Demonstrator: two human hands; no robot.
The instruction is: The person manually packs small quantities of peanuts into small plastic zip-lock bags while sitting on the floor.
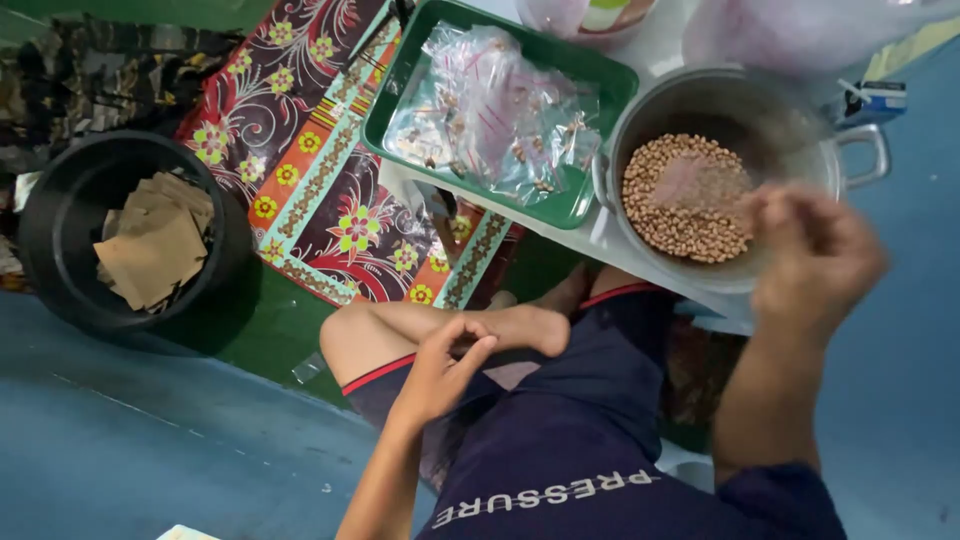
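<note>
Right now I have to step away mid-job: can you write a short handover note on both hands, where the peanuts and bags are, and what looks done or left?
Left hand: low over the lap, fingers pinched together; whether it holds anything cannot be told.
Right hand: raised at the near rim of the metal pot, blurred, fingers bunched; contents unclear.
Peanuts: loose in the pot, on the low white table.
Green tray: beside the pot, holding small clear bags with a few nuts each.
Black bucket: on the floor to the left, with brown paper pieces.
Done: several bags filled. Left: many peanuts in the pot.
</note>
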